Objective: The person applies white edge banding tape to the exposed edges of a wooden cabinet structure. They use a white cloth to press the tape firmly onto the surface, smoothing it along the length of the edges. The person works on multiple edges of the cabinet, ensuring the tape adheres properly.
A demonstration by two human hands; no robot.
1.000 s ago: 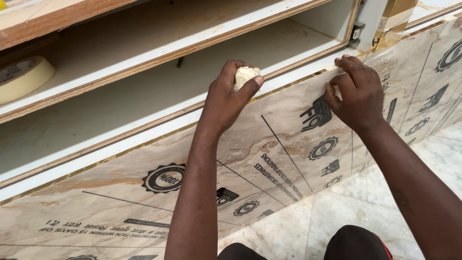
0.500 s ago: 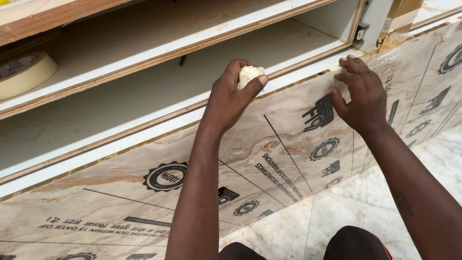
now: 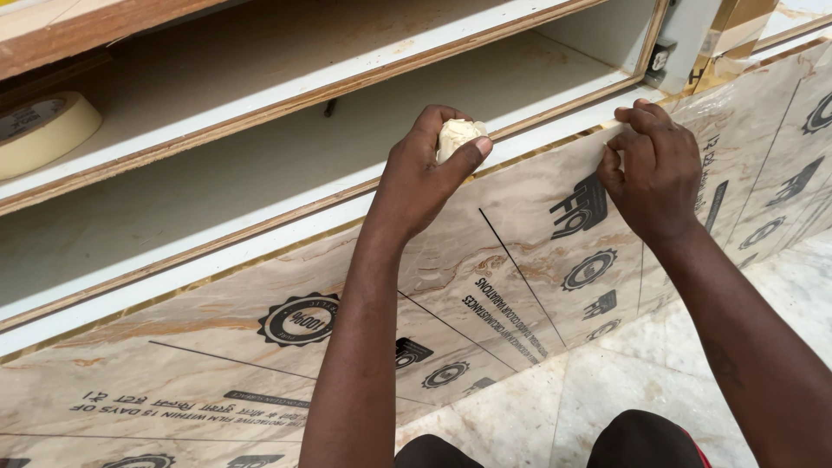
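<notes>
— Pale marble floor tiles (image 3: 598, 390) run along the bottom, and above them stands a long cabinet front. What covers it?

— Its face is a marble-patterned laminate panel (image 3: 520, 260) under a protective film printed with dark round emblems and lines of text. Above the panel's top edge, a white-lined open compartment (image 3: 260, 165) with wood-coloured edging runs across the view.

— Where is the left hand?

— The left hand (image 3: 425, 178) sits at the panel's top edge, near the middle. Its fingers are curled shut around a small cream-coloured crumpled wad (image 3: 457, 136), thumb pressed against the wad's side. Whether the wad is cloth or paper, I cannot tell.

— Does the wad touch the cabinet?

— It sits right at the lip between compartment and panel; contact looks likely, but I cannot say for sure.

— And the right hand?

— The right hand (image 3: 654, 169) is further right on the same edge. Its fingertips are bunched together at the top rim of the panel, thumb against forefinger, seemingly pinching the film's edge, though what lies between them is too small to make out.

— Anything else nearby?

— A roll of beige masking tape (image 3: 39, 130) lies on a shelf at far left, well apart from both hands. A small metal fitting (image 3: 660, 59) sits at the compartment's right end.
</notes>
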